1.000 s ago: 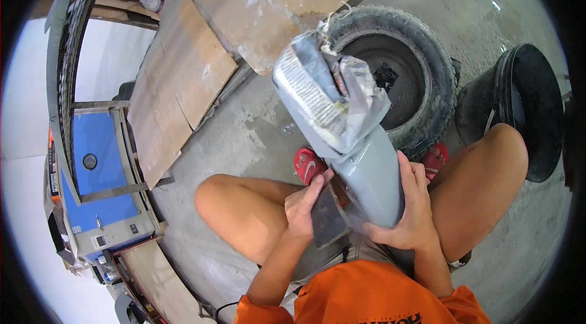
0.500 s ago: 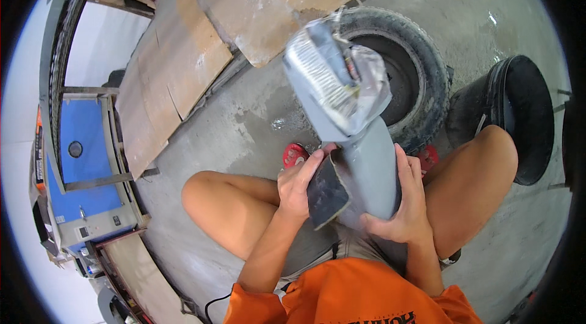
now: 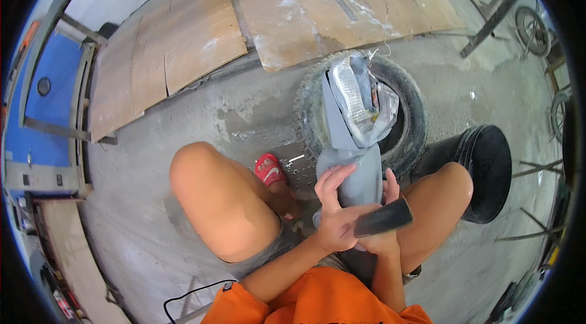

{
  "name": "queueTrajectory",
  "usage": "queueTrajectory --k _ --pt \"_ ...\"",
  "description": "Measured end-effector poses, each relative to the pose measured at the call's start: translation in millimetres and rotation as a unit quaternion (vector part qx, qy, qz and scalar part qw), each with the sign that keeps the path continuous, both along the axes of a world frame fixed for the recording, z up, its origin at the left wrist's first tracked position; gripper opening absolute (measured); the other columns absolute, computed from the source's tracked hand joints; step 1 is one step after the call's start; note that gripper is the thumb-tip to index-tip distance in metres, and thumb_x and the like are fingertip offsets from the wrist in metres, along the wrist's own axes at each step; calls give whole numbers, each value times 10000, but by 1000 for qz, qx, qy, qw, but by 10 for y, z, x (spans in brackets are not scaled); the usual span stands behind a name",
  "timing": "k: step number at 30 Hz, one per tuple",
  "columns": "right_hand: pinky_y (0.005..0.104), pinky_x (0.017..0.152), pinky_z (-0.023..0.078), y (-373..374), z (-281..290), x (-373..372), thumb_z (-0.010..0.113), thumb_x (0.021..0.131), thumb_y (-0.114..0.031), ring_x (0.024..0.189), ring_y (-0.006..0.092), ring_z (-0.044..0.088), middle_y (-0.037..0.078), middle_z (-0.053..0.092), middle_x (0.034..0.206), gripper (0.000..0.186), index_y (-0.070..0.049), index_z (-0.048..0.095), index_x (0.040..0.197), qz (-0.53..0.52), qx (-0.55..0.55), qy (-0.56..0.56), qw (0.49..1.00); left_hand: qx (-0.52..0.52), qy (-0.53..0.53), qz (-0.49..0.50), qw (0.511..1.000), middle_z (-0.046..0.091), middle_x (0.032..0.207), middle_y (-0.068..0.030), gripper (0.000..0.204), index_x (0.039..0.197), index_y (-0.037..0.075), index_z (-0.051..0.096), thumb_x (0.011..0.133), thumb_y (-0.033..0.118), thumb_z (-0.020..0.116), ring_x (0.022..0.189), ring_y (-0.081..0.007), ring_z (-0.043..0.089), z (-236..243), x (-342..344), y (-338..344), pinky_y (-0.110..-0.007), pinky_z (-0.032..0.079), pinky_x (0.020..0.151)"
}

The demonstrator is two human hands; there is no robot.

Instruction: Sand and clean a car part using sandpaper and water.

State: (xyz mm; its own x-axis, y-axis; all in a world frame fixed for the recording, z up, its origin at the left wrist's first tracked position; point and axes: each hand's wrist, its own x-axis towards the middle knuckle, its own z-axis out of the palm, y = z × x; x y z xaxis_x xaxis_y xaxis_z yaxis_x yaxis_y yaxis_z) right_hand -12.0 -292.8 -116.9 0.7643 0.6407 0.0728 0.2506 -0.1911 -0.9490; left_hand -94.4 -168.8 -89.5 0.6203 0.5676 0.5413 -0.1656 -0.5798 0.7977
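Concrete floor (image 3: 143,168); grey part (image 3: 360,180) partly hidden behind left hand (image 3: 339,220).

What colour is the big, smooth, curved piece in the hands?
The big, smooth, curved piece is grey, clearest in the head view.

Room light: bright, cool white and fairly even, apparently from above, paling the tops of both bare knees (image 3: 195,159).
Smooth grey moulded panel (image 3: 360,180): soft sheen along its curved face.
Wet grey concrete floor (image 3: 134,183): small hard glints beside the red open-toed sandal (image 3: 268,168) and right of the black rubber tyre (image 3: 310,107).
Black plastic bucket (image 3: 441,156): interior in deep shadow.
Left hand (image 3: 339,226) and thin dark rectangular sheet (image 3: 384,218): reasonably sharp, outlines clear.
Thin-spoked bicycle wheel (image 3: 533,31): soft, fine detail smeared.
Grey metal frame (image 3: 56,129): bowed by fisheye distortion.
Picture rim: black corners, bluish fringe.
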Motion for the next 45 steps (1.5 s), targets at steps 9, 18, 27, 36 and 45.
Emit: queueTrajectory --k 9,18,27,36,45 --pt "540 1150 315 13 92 -36 821 757 -419 1444 437 349 312 234 1615 923 -88 443 1531 107 141 -107 978 -41 -33 -6 999 405 1484 -237 197 961 200 832 880 340 719 1382 -435 329 -163 -191 3 -604 213 1185" --pt "464 1150 343 77 172 12 426 1100 -377 1401 348 445 280 337 1600 565 79 519 1419 109 60 -193 973 1 -54 6 999 490 1493 -222 393 1063 116 805 892 435 652 1391 -434 384 -288 -163 -88 -611 210 1194" --pt "385 1134 375 142 233 -131 505 1059 -279 1333 268 488 190 424 1510 614 97 343 1516 58 74 -17 995 -360 -210 108 903 310 1603 -255 517 1432 -38 452 1068 328 454 1462 -338 348 -304 46 -30 -459 233 1222" --pt "478 1153 324 144 360 -101 576 1003 -226 1413 431 428 312 368 1576 600 74 430 1501 88 18 4 996 -196 -105 141 965 394 1573 -286 612 1440 -102 448 1088 347 228 1499 -437 323 -337 46 -198 -505 220 1240" --pt "530 1139 348 260 421 -159 631 977 -280 1342 503 459 342 446 1489 543 42 553 1406 11 -98 -169 981 -270 -135 111 947 456 1502 -251 548 1421 -81 443 1089 332 303 1440 -380 388 -311 4 -8 -480 213 1232"
